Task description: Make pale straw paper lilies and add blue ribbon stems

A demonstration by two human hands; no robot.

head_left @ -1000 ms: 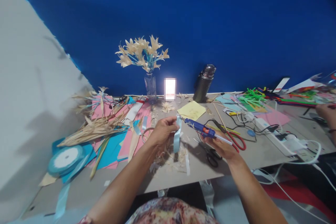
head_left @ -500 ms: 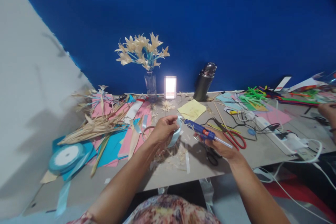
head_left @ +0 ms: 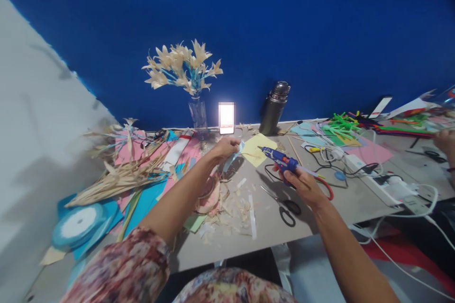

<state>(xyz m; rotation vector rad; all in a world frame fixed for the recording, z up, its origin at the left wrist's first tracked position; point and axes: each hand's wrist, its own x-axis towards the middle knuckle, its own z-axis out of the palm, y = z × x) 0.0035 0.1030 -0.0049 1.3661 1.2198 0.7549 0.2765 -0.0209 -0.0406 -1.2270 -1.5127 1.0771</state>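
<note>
My left hand (head_left: 224,147) is stretched forward over the table and pinches a short piece of light blue ribbon (head_left: 232,156) between its fingers. My right hand (head_left: 302,184) grips a blue hot glue gun (head_left: 280,157), whose nozzle points left towards the ribbon, a small gap away. Black-handled scissors (head_left: 282,202) lie on the grey table (head_left: 348,208) just below my right hand. Red-handled scissors (head_left: 329,189) are partly hidden behind that hand.
A clear vase of pale paper flowers (head_left: 183,68), a lit phone (head_left: 226,118) and a steel flask (head_left: 273,108) stand at the back by the blue wall. Dried leaves (head_left: 117,177), coloured paper and a ribbon spool (head_left: 76,225) crowd the left. A power strip (head_left: 382,182), cables and another person's hand (head_left: 444,142) are right.
My left hand has reached farther forward with the ribbon. The glue gun has moved up and away from me with my right hand. The view has tilted, showing more of my sleeve.
</note>
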